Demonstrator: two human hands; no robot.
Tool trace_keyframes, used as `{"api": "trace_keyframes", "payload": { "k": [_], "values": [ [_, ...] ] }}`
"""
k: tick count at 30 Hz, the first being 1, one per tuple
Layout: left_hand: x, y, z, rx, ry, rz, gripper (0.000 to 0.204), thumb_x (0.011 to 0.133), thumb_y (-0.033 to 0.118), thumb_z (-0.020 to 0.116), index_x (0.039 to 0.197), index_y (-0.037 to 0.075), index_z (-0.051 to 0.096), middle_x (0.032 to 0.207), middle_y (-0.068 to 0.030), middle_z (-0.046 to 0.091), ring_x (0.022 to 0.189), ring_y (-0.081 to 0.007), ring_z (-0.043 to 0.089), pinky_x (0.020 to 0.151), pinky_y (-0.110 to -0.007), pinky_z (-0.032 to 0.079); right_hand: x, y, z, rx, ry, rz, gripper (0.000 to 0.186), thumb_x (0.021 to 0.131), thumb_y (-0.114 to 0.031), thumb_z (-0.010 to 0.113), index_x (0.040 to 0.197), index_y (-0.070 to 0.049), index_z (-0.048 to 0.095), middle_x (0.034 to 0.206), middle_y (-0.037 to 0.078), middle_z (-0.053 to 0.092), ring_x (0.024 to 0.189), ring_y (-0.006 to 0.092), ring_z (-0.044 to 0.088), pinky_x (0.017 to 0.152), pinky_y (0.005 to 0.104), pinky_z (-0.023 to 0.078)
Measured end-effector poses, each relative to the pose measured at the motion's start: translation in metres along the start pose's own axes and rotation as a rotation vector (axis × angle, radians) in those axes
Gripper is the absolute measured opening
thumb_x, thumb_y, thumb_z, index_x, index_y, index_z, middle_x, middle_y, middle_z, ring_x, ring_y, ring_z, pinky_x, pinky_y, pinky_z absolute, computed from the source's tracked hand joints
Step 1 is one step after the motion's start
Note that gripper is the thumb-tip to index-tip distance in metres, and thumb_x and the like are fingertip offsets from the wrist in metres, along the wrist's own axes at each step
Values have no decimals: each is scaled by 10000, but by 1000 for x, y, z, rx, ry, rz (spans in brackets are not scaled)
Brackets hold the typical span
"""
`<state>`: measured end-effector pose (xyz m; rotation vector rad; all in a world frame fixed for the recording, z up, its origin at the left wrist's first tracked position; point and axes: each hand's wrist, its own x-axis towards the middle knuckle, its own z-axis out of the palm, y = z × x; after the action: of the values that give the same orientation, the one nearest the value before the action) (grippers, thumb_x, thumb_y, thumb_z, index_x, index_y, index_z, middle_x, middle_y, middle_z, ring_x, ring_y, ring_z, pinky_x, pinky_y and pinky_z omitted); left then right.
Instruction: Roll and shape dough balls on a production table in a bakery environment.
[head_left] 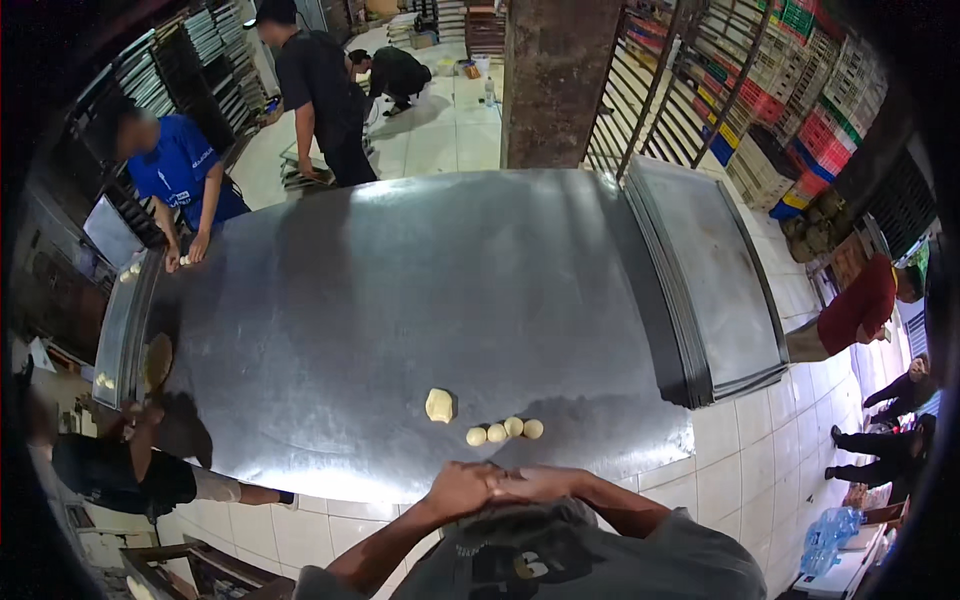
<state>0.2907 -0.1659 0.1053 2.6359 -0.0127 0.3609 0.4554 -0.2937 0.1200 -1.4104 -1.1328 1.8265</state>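
My left hand (463,484) and my right hand (528,484) meet at the near edge of the steel table (330,270), low in the head view. Both have curled fingers pressed together; whether anything is between them is hidden. Just beyond them lies a row of several pale dough balls (496,432), with a larger, irregular dough lump (439,404) to their left, a little farther from me.
Stacked metal trays (705,270) flank the table's right side. Co-workers in blue (185,170) and black (110,465) work at the left end near a tray with dough (120,330). Others stand behind the table and at far right (850,315). Crates (800,120) fill the back right.
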Motion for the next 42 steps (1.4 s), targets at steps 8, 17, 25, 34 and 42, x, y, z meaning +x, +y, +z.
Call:
{"api": "trace_keyframes", "payload": {
  "k": [8,17,25,34,42],
  "values": [
    [-47,-22,35,-45,-25,-576,217,911,268,568,998,95,667,792,-35,625,625,-141,544,524,-299,432,-36,71,-72,-81,756,-121,364,942,-319,549,1119,-14,640,871,67,606,730,194,527,693,304,442],
    [-46,-137,111,237,580,-951,287,890,198,534,1106,10,536,956,-186,527,850,-354,495,791,-481,392,-57,213,-171,-1038,1592,238,440,919,-271,524,1282,-25,489,1090,215,521,965,366,483,905,470,333],
    [-89,-84,97,506,346,-763,161,827,168,565,927,42,563,890,-150,572,736,-324,528,667,-433,436,-98,177,-123,-1424,1281,169,299,893,-244,583,1090,-20,562,889,141,578,769,280,551,774,410,436],
    [-66,-67,94,182,290,-950,132,847,168,569,883,41,566,855,-151,564,789,-314,552,703,-438,437,-71,209,-124,-1125,1207,6,250,893,-241,594,1008,-22,560,951,135,553,854,285,536,852,427,379],
    [-55,-78,125,303,622,-800,151,859,158,542,917,21,567,788,-144,508,686,-288,489,663,-460,398,-57,184,-130,-793,1356,-185,208,882,-197,613,998,-36,547,833,130,552,754,290,540,774,407,427]
  ]
}}
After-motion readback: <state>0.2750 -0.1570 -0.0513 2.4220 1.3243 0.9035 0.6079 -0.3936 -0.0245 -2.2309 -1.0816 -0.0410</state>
